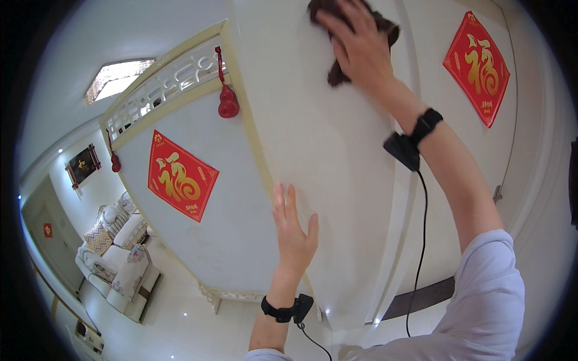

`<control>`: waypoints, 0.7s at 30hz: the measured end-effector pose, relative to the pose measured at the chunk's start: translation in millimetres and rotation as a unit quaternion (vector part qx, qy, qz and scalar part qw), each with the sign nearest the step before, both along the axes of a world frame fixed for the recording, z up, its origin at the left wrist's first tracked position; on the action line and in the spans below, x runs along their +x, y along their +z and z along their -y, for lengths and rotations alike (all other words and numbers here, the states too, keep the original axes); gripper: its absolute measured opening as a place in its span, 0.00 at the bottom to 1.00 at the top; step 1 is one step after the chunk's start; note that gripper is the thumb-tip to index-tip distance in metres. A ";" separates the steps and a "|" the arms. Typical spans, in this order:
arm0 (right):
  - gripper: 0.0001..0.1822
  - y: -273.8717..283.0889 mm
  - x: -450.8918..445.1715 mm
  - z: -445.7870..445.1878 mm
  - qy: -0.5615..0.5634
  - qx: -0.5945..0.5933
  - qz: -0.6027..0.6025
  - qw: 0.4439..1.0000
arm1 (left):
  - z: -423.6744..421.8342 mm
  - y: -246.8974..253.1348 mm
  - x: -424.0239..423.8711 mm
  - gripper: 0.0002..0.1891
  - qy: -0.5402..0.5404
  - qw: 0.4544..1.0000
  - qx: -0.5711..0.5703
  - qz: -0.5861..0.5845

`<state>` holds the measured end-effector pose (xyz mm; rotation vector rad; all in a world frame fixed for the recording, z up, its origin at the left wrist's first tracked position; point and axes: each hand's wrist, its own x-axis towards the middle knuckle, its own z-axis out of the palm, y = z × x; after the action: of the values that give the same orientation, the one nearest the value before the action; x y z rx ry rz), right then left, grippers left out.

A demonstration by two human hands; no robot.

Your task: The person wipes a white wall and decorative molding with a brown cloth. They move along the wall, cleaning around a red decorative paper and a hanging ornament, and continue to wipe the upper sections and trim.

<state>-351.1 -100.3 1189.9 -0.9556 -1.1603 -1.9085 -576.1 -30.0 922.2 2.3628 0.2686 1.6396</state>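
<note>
My right hand (363, 56) presses a dark brown cloth (339, 74) against the upper part of a white wall panel (334, 149). Part of the cloth runs past the picture's top edge. Lower down, my left hand (294, 237) rests against or just over the same panel, beside its cream edge trim, with the fingers spread and nothing in them. Each wrist wears a black strap with a small device and a cable. A red diamond paper decoration with gold characters (184, 176) is on the screen to the left; another (477, 70) is on the door at the right.
Red gourd ornaments (228, 103) hang from the cream-framed partition screen (212, 131) with its openwork top. Farther left stand a sofa with cushions (119, 266) and a framed picture (83, 165) on the wall. The door's metal handle (497, 194) is near my right upper arm. Glossy tiles cover the floor.
</note>
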 end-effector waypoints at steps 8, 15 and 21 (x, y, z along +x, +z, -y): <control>0.30 -58.3 -50.4 -51.7 -0.058 -0.228 0.135 0.963 | 3.5 -19.6 13.8 0.38 0.000 0.999 0.007 -0.040; 0.23 -62.0 -11.6 -11.9 -0.017 -0.245 0.189 0.951 | 0.8 -12.6 3.9 0.39 0.038 0.997 0.038 -0.057; 0.21 52.9 1.5 12.4 0.022 0.047 -0.063 0.997 | -2.8 5.8 23.3 0.38 0.035 0.996 0.075 -0.033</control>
<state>-349.6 -112.7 1242.9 -0.9765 -1.0004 -1.8240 -552.7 -27.1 928.0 2.5489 0.2518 1.6686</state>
